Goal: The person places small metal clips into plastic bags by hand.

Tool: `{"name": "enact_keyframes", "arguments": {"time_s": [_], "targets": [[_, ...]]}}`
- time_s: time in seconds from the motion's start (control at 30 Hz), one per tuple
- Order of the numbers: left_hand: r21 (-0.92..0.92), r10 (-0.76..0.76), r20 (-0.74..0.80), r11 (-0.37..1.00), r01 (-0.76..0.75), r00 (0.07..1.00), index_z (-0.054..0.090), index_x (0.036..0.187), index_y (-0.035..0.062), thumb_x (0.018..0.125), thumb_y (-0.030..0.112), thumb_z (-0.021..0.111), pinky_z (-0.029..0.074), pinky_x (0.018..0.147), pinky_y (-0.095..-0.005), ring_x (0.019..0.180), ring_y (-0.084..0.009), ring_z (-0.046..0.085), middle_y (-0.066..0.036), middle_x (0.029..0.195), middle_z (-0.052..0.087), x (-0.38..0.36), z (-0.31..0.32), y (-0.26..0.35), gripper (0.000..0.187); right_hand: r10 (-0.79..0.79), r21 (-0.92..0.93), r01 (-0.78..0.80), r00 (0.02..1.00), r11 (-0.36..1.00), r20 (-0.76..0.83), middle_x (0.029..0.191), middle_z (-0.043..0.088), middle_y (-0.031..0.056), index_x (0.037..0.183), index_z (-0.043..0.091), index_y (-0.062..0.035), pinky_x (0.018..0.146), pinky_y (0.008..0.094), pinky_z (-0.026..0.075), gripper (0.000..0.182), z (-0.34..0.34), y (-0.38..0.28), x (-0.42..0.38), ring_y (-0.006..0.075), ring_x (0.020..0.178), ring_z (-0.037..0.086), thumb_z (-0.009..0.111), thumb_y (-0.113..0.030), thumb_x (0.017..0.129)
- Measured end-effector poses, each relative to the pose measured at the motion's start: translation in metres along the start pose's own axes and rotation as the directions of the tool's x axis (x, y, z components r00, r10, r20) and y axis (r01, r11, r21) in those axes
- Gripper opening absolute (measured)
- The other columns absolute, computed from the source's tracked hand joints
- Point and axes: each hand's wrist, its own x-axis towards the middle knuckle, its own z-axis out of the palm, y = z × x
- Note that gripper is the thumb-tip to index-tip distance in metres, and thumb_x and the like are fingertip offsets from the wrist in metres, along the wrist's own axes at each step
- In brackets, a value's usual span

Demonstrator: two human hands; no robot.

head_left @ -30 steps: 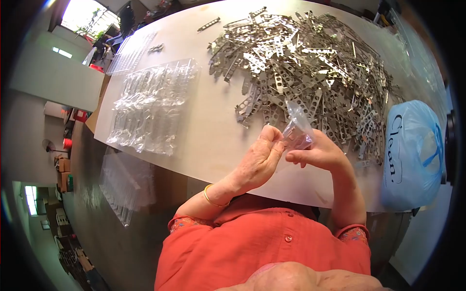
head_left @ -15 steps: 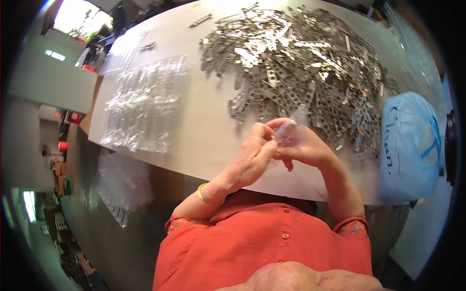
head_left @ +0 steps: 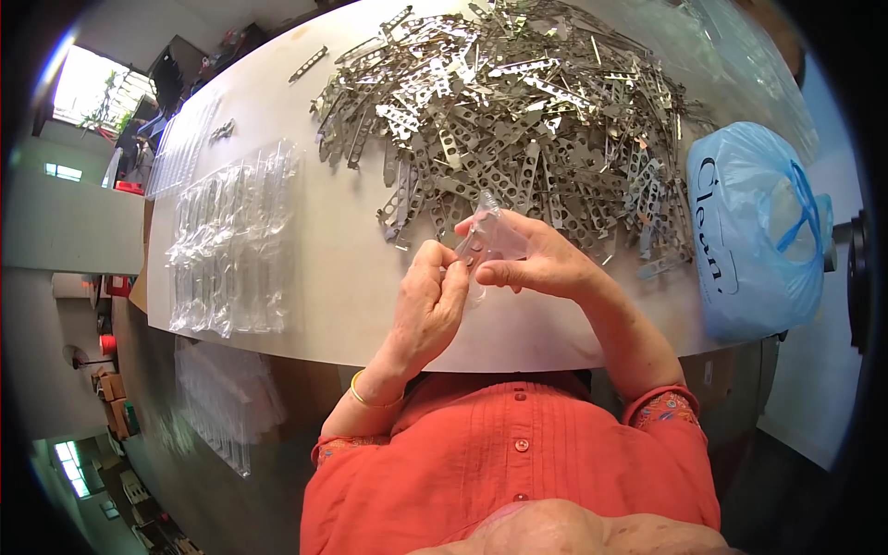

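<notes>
A small clear plastic bag (head_left: 498,235) is between my hands, above the table's near part. My left hand (head_left: 433,294) pinches its left edge with thumb and fingertips. Around the bag's right side, my right hand (head_left: 541,259) is closed, its thumb in front and fingers behind. Small dark spots show on or in the bag; what they are I cannot make out. Just beyond my hands lies a large heap of flat metal strips with holes (head_left: 546,139).
Clear plastic packs (head_left: 231,250) lie on the table (head_left: 347,314) at left, near a clear tray (head_left: 185,143) and small metal pieces (head_left: 222,130). A blue bag (head_left: 754,231) stands at right. More clear plastic (head_left: 227,398) sits below the table's left edge.
The whole view has shifted, so the table's contents appear further left. My hands are slightly further apart, and the clear bag shows more openly between them.
</notes>
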Motion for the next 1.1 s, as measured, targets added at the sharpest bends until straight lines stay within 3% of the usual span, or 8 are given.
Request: {"name": "enact_keyframes", "arguments": {"time_s": [0.07,0.2,0.27,0.5,0.57,0.67,0.9,1.1], "targets": [[-0.006,0.122,-0.015,0.993,-0.122,0.992,0.051,0.098,0.0029,0.104,0.013,0.048,0.04,0.05,-0.0233,0.058,-0.0053,0.048,0.001,0.073,0.05,0.002,0.003,-0.009,0.012,-0.032,0.041,0.034,0.999,0.999,-0.034,0.093,0.067,0.0007,0.131,0.058,-0.0087,0.058,0.0233,0.048,0.058,-0.001,0.005,0.001,0.0069,0.072,0.058,0.081,-0.037,0.086],[-0.065,0.095,0.047,0.994,-0.091,0.994,0.051,0.095,0.0028,0.102,0.009,0.046,0.039,0.05,-0.0237,0.057,-0.006,0.047,0.0,0.074,0.051,0.0,0.003,-0.002,0.011,-0.039,0.184,0.038,0.999,0.982,0.001,0.088,0.067,0.0007,0.128,0.059,-0.0064,0.055,0.0217,0.047,0.046,-0.004,0.011,0.004,0.0058,0.064,0.056,0.078,-0.025,0.09],[-0.058,0.014,0.104,0.998,-0.008,0.994,0.051,0.091,-0.0006,0.096,0.004,0.048,0.045,0.072,-0.0337,0.078,-0.0206,0.05,-0.012,0.086,0.054,-0.002,-0.001,0.003,0.007,-0.028,0.292,0.004,0.996,0.957,0.079,0.083,0.066,0.0004,0.125,0.06,-0.0044,0.052,0.0217,0.048,0.05,-0.003,0.012,0.005,0.0052,0.06,0.057,0.083,-0.026,0.086],[-0.102,-0.009,0.185,0.994,0.028,0.983,0.052,0.094,0.0,0.091,0.0,0.041,0.045,0.07,-0.0323,0.075,-0.0173,0.051,-0.01,0.086,0.054,-0.006,-0.01,0.002,0.011,-0.071,0.214,0.038,0.986,0.976,0.15,0.088,0.068,0.0028,0.125,0.059,-0.004,0.054,0.023,0.05,0.046,-0.004,0.013,0.004,0.0074,0.064,0.061,0.078,-0.027,0.09],[-0.198,-0.107,0.174,0.97,0.141,0.979,0.05,0.103,0.0011,0.088,-0.001,0.038,0.045,0.065,-0.0302,0.07,-0.0131,0.049,-0.008,0.087,0.053,-0.008,-0.009,0.01,0.019,-0.072,0.251,0.041,0.99,0.967,0.118,0.089,0.068,0.003,0.124,0.06,-0.0043,0.054,0.0229,0.05,0.047,-0.004,0.014,0.005,0.0074,0.065,0.061,0.078,-0.03,0.09],[-0.28,-0.017,0.097,0.959,0.044,0.995,0.047,0.109,0.0042,0.089,-0.002,0.039,0.039,0.055,-0.0233,0.065,-0.0067,0.044,-0.004,0.092,0.053,-0.01,-0.001,0.01,0.022,-0.058,0.284,0.02,0.99,0.959,0.126,0.091,0.069,0.0034,0.125,0.06,-0.0045,0.055,0.0232,0.051,0.048,-0.004,0.017,0.005,0.0072,0.066,0.061,0.077,-0.034,0.091],[-0.295,-0.057,0.129,0.951,0.093,0.99,0.046,0.107,0.0048,0.087,-0.004,0.038,0.038,0.055,-0.0225,0.065,-0.0067,0.042,-0.004,0.092,0.05,-0.011,-0.004,0.006,0.024,-0.079,0.268,0.077,0.997,0.96,-0.006,0.095,0.068,0.0042,0.124,0.062,-0.0042,0.058,0.0253,0.053,0.04,-0.003,0.011,0.003,0.0079,0.069,0.061,0.069,-0.032,0.097],[-0.262,-0.03,0.126,0.963,0.062,0.992,0.045,0.101,0.0044,0.088,-0.001,0.042,0.038,0.054,-0.0234,0.062,-0.0067,0.041,-0.003,0.083,0.049,-0.011,-0.002,0.003,0.015,-0.089,0.262,0.047,0.984,0.964,0.152,0.093,0.066,0.0051,0.123,0.062,-0.0025,0.06,0.0271,0.054,0.036,-0.001,0.018,0.003,0.0116,0.067,0.062,0.068,-0.029,0.098]]}}
